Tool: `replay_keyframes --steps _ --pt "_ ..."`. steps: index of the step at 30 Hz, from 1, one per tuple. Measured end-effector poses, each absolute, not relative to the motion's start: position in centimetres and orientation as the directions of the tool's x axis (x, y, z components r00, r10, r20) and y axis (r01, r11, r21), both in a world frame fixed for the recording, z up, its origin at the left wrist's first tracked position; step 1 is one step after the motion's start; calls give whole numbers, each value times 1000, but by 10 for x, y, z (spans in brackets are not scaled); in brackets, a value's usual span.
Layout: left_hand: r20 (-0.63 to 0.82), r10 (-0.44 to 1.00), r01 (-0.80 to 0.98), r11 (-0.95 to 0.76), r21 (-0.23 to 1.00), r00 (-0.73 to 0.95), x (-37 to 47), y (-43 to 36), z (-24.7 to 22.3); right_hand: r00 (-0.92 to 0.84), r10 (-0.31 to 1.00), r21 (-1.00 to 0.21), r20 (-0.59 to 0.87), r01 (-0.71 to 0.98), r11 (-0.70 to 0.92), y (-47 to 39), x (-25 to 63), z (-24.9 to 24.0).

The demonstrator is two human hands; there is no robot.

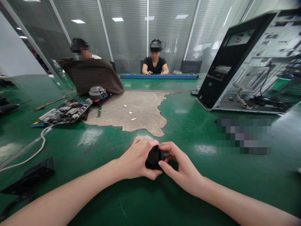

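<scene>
A small black object (pixel 153 158) is held between my two hands, just above the green table (pixel 105 201), near the middle of the view. My left hand (pixel 138 159) wraps round its left side, thumb below and fingers over the top. On the right side, the fingertips and thumb of my right hand (pixel 180 166) pinch its edge. The palms cover part of the object, so its full shape cannot be made out.
At the right stands an open black computer case (pixel 228 62). A circuit board (pixel 66 113) and a white cable (pixel 43 138) lie left, black parts (pixel 30 177) nearer. A torn brown sheet (pixel 141 106) lies ahead. Two people (pixel 155 64) sit beyond.
</scene>
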State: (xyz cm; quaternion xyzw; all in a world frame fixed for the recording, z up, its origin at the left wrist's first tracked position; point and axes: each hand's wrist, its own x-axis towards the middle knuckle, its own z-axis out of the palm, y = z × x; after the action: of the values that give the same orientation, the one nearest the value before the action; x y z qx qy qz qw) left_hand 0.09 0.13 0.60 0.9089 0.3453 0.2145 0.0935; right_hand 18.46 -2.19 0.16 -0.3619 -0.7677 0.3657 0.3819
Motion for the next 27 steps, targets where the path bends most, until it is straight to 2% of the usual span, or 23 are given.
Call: replay_keyframes --steps 3,6,14,21,27 --pt "325 670 586 -742 325 668 1 1 6 -441 801 -788 406 274 551 -22 185 1" --pt "318 673 585 -739 335 668 1 2 6 -423 810 -801 406 262 538 -21 184 0" --pt "313 677 594 -735 327 666 1 2 6 -448 866 -866 222 318 387 -20 184 1" --pt "332 665 585 -746 318 669 1 1 6 -436 813 -801 385 279 529 -21 184 3" --pt "308 676 593 -736 328 669 1 1 7 -425 850 -835 313 303 459 -21 184 0"
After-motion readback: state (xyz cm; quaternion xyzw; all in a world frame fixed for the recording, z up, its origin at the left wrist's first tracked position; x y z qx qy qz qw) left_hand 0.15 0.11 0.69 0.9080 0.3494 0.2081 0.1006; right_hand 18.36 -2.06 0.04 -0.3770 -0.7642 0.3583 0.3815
